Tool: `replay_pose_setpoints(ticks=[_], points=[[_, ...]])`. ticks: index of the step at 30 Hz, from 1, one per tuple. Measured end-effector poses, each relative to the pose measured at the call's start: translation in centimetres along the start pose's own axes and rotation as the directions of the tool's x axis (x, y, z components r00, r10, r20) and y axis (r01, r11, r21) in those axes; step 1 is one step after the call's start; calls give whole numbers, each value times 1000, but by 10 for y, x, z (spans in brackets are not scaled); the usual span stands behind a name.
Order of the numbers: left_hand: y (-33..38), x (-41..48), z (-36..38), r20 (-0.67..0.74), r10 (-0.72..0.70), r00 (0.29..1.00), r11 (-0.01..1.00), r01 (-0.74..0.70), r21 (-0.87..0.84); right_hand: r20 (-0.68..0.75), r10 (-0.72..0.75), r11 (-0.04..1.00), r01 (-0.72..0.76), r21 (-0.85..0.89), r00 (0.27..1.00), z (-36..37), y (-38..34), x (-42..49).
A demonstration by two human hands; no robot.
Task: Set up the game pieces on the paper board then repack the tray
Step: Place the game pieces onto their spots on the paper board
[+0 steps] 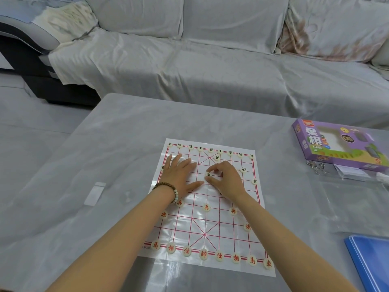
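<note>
the paper board (pixel 212 226) lies flat on the grey surface (pixel 105 165), with red pieces lined along its near edge and black ones along the far edge. the left hand (pixel 181 175) is released, fingers spread and pressing the sheet down on its left side. the right hand (pixel 226 180) pinches a black-marked piece (pixel 208 174) between thumb and forefinger near the board's middle, touching or just above the paper. the risk here, as i judge it, is the thin sheet sliding or buckling if the left hand lifts, which would knock the neighbouring rows off their crossings; a wrist dragging low could also sweep the red soldiers (pixel 206 207). the purple box (pixel 341 144) sits well apart at right; the tray itself i cannot make out.
</note>
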State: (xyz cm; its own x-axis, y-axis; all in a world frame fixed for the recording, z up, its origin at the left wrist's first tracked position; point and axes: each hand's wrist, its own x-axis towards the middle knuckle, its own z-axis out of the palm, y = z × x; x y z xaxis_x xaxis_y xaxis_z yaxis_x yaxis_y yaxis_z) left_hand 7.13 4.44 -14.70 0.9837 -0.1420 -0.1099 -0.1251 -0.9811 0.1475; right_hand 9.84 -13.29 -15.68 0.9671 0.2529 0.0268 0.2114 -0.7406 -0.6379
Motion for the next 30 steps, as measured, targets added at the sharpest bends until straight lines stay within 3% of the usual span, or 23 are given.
replay_pose_setpoints(ticks=[4,8,13,19,25,30], points=[[2,2,-2,-20,1,1000,998,-2,-57,-10,2,999,-2,45,1000,-9,2,7],[11,9,-5,-64,-8,998,980,-5,-201,-90,74,993,-82,-87,993,-18,2,29],[21,17,-6,-67,-18,998,978,3,-206,-17,81,981,-82,-176,997,-15,4,41],[26,21,-5,-58,12,998,957,-28,-290,97,-2,979,21,-200,995,-39,21,28],[30,23,-6,-78,-23,997,952,-2,-307,221,12,980,32,-194,975,-55,33,8],[35,23,-10,-87,-42,995,952,14,-305,228,14,982,30,-187,974,-59,36,-1]])
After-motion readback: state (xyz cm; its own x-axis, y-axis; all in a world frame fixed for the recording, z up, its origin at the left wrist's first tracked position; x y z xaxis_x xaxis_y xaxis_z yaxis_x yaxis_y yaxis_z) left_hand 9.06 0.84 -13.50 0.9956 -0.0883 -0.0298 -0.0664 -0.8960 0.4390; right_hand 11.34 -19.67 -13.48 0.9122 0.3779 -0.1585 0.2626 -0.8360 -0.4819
